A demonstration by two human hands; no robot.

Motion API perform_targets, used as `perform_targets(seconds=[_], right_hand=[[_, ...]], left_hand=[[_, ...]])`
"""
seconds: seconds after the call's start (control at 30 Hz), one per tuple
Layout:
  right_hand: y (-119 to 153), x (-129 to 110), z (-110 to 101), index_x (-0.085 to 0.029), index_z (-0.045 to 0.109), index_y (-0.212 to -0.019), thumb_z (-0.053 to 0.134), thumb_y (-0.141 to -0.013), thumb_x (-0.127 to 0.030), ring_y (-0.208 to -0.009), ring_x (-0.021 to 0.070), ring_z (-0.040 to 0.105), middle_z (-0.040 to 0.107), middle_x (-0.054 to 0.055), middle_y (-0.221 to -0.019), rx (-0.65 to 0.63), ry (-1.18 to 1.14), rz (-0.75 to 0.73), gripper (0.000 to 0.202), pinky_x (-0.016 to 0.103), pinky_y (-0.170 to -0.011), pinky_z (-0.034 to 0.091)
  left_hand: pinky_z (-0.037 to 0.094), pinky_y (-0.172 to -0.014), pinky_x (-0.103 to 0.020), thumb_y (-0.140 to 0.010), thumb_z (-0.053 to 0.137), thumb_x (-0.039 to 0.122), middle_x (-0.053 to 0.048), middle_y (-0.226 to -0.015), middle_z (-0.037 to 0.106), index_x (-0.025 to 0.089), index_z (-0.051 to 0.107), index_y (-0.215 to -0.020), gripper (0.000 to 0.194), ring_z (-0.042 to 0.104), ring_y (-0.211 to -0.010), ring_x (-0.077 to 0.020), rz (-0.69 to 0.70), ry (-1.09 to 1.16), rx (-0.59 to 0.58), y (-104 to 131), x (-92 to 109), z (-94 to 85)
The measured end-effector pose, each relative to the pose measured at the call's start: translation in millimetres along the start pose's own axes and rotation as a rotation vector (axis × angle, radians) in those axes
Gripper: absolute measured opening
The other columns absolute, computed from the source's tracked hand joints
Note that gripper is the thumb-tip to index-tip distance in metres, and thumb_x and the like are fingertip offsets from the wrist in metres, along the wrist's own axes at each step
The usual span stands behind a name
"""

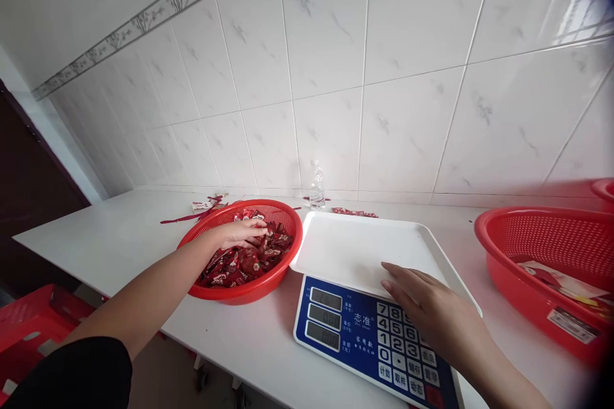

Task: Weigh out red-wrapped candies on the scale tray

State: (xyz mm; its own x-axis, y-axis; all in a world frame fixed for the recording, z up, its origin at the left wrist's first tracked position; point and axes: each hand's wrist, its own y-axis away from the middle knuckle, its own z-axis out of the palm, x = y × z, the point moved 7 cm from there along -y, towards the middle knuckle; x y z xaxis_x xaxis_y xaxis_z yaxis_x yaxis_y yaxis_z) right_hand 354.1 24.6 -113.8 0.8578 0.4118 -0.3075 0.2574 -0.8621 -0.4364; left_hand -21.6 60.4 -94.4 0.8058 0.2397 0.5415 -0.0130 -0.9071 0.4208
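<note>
My left hand reaches into a red perforated basket, its fingers spread over small red printed packets. Nothing is visibly gripped in it. Over the near edge of a white weighing tray, my right hand hovers with fingers extended and nothing in them. The tray belongs to a digital scale with a blue front, several number keys and three small displays. My right hand hides part of the keypad; whether it touches the tray, I cannot tell.
A second red basket with packaging inside stands at the right. By the tiled wall are a clear plastic bottle, a red patterned strip and red ribbon scraps. A red crate sits below the table's left edge.
</note>
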Motion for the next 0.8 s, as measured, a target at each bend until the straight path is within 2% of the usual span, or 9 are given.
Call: perform_targets(seconds=[0.1, 0.2, 0.27, 0.37, 0.5, 0.6, 0.67, 0.8], right_hand=[[-0.7, 0.6, 0.9, -0.029, 0.067, -0.111, 0.035, -0.090, -0.051, -0.093, 0.0259, 0.069, 0.071, 0.003, -0.109, 0.001, 0.006, -0.012, 0.044, 0.036, -0.065, 0.058], [-1.2, 1.2, 2.1, -0.029, 0.067, -0.111, 0.036, -0.090, -0.051, -0.093, 0.0261, 0.069, 0.071, 0.004, -0.109, 0.000, 0.010, -0.022, 0.044, 0.036, -0.065, 0.058], [-1.1, 1.7, 2.5, -0.029, 0.067, -0.111, 0.036, -0.090, -0.051, -0.094, 0.0264, 0.069, 0.071, 0.004, -0.110, -0.005, 0.011, -0.016, 0.044, 0.037, -0.065, 0.058], [-0.6, 1.8, 2.3, -0.029, 0.067, -0.112, 0.035, -0.090, -0.051, -0.096, 0.0267, 0.068, 0.070, 0.004, -0.112, -0.020, 0.011, -0.002, 0.045, 0.037, -0.066, 0.058], [-0.5, -0.1, 1.2, -0.028, 0.066, -0.113, 0.035, -0.090, -0.050, -0.097, 0.0264, 0.068, 0.070, 0.004, -0.112, -0.035, 0.005, -0.010, 0.044, 0.037, -0.069, 0.057], [-1.1, -0.4, 1.5, -0.029, 0.065, -0.114, 0.034, -0.091, -0.049, -0.099, 0.0264, 0.067, 0.070, 0.003, -0.112, -0.043, 0.000, -0.006, 0.044, 0.037, -0.069, 0.057], [-1.2, -0.5, 1.8, -0.029, 0.065, -0.115, 0.034, -0.091, -0.049, -0.099, 0.0263, 0.067, 0.070, 0.003, -0.113, -0.046, -0.006, -0.004, 0.043, 0.037, -0.068, 0.057], [-0.9, -1.5, -0.1, -0.029, 0.065, -0.114, 0.035, -0.091, -0.049, -0.097, 0.0264, 0.068, 0.070, 0.004, -0.112, -0.041, -0.021, 0.000, 0.043, 0.037, -0.068, 0.056]], left_hand=[[0.043, -0.091, -0.037, -0.066, 0.060, 0.070, -0.014, -0.145, 0.042, 0.025, 0.043, -0.135, 0.084, 0.042, -0.129, -0.0342, -0.055, -0.051, 0.009, -0.9, -2.9, 3.5], [0.038, -0.094, -0.042, -0.050, 0.077, 0.059, -0.016, -0.133, 0.055, 0.021, 0.059, -0.116, 0.078, 0.045, -0.123, -0.0420, -0.060, -0.113, 0.008, -2.6, -1.4, 16.0], [0.039, -0.093, -0.041, -0.049, 0.080, 0.049, -0.012, -0.122, 0.063, 0.022, 0.063, -0.104, 0.063, 0.052, -0.115, -0.0402, -0.018, -0.121, 0.017, -3.5, 5.6, 25.3], [0.042, -0.088, -0.037, -0.056, 0.077, 0.036, -0.006, -0.111, 0.067, 0.023, 0.063, -0.096, 0.045, 0.058, -0.106, -0.0334, 0.049, -0.076, 0.040, -2.6, 18.4, 31.6], [0.048, -0.081, -0.033, -0.063, 0.072, 0.030, -0.004, -0.105, 0.068, 0.022, 0.060, -0.096, 0.036, 0.061, -0.102, -0.0274, 0.095, 0.061, 0.072, 1.4, 29.2, 21.1], [0.052, -0.075, -0.031, -0.064, 0.073, 0.029, -0.007, -0.109, 0.067, 0.020, 0.059, -0.099, 0.039, 0.062, -0.102, -0.0263, 0.097, 0.187, 0.111, 4.5, 33.2, 7.3], [0.052, -0.077, -0.031, -0.065, 0.073, 0.029, -0.009, -0.115, 0.064, 0.020, 0.057, -0.103, 0.042, 0.061, -0.103, -0.0251, 0.106, 0.264, 0.166, 7.1, 37.8, -1.8], [0.052, -0.076, -0.031, -0.068, 0.073, 0.034, -0.009, -0.116, 0.063, 0.020, 0.056, -0.105, 0.043, 0.062, -0.099, -0.0224, 0.170, 0.380, 0.252, 11.8, 58.1, -9.7]])
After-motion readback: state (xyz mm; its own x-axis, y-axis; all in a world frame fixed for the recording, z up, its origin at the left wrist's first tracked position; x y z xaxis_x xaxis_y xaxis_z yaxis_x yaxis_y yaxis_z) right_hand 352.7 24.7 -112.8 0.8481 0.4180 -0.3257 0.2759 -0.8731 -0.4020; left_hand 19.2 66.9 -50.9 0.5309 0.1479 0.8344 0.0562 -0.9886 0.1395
